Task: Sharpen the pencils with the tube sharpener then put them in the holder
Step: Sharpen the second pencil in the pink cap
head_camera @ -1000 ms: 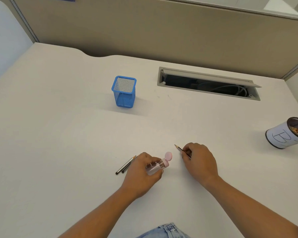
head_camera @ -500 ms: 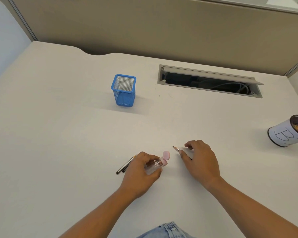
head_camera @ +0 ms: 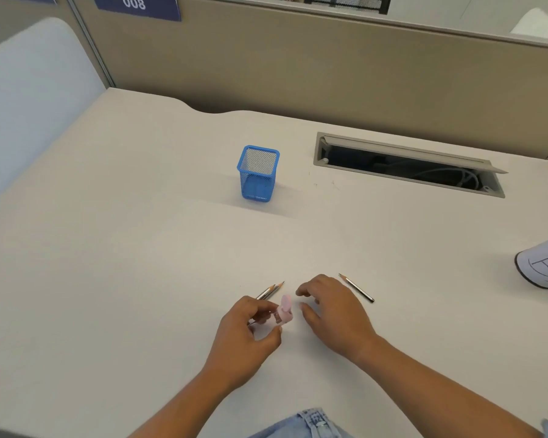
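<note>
On the pale cubicle counter [head_camera: 140, 248], one pencil [head_camera: 356, 288] has just been dropped beside the now-empty right hand [head_camera: 332, 314]; the tube sharpener [head_camera: 282, 314] stays gripped in the left hand [head_camera: 247, 336], so sharpening looks paused.

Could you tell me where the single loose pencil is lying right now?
In the head view, the loose pencil lies on the desk just right of the right hand, untouched.

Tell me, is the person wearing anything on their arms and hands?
No. The left hand and the right hand are bare, with no gloves, rings, watch or bracelets showing. Both forearms are bare too, right down to the bottom of the picture; no sleeves can be seen. At the bottom edge there is a bit of light blue denim clothing.
</note>
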